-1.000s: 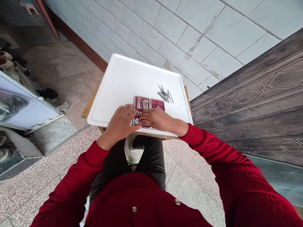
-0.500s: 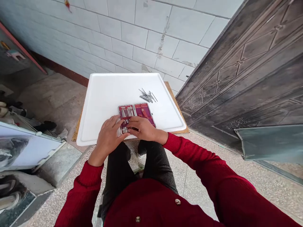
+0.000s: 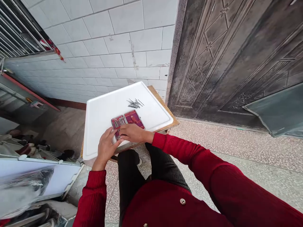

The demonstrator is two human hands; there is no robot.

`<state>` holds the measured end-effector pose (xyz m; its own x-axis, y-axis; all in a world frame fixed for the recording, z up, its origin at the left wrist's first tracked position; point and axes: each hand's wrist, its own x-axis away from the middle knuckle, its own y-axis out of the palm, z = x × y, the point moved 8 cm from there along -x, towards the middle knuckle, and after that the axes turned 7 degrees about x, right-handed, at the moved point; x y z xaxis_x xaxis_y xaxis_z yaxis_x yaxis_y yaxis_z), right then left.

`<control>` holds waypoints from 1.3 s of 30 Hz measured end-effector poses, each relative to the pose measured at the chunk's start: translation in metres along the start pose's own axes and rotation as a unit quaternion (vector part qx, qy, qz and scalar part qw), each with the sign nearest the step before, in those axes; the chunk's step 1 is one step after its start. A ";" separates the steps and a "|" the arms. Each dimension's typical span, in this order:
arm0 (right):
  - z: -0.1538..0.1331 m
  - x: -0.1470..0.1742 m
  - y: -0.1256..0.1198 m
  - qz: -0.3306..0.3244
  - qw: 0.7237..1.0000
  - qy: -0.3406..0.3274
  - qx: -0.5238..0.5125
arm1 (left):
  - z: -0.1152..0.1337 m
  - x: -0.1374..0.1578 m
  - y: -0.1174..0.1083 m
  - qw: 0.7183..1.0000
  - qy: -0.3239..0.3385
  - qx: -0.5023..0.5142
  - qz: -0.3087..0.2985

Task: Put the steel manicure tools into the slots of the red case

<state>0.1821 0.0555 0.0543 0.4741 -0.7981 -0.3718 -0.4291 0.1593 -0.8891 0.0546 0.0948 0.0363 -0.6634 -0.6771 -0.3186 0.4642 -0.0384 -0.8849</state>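
Note:
An open manicure set case point(image 3: 133, 119) with a red and purple lining lies near the front edge of a white board point(image 3: 101, 113). Its left half carries several slim metal tools point(image 3: 119, 122) in a row. My left hand point(image 3: 106, 146) holds the case at its lower left corner, thumb low and fingers along the side. Over the case's lower part, my right hand point(image 3: 134, 133) has its thumb and fingers pinched together. What sits between them is hidden. Behind the case lies a loose pile of metal manicure tools point(image 3: 134, 103).
The board rests on a wooden table point(image 3: 163, 105). A white tiled wall point(image 3: 104, 56) stands behind it, with a dark patterned metal door point(image 3: 213, 63) to the right. On the left are a pale panel point(image 3: 63, 176) and assorted clutter point(image 3: 28, 148).
The view has turned, so the board and case appear tilted and further left. Both hands stay at the case in much the same pose.

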 end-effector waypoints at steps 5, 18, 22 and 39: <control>0.010 -0.001 -0.001 0.031 0.997 0.021 -0.062 | -0.006 0.000 0.003 1.000 -0.012 0.014 -0.001; 0.183 0.015 -0.081 0.205 0.919 0.320 -0.107 | -0.016 -0.064 -0.021 0.999 0.039 0.016 0.025; 0.227 0.030 -0.075 0.226 0.860 0.438 -0.135 | -0.010 -0.114 -0.010 0.999 0.051 0.002 -0.005; 0.234 0.032 -0.054 0.169 0.884 0.432 -0.062 | -0.022 -0.142 0.029 0.986 0.041 0.146 -0.073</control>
<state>0.4005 0.1570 0.0281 -0.4389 -0.8711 -0.2205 -0.5402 0.4519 -0.7099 0.1495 0.2054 0.0483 -0.7752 -0.5877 -0.2316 0.5013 -0.3493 -0.7917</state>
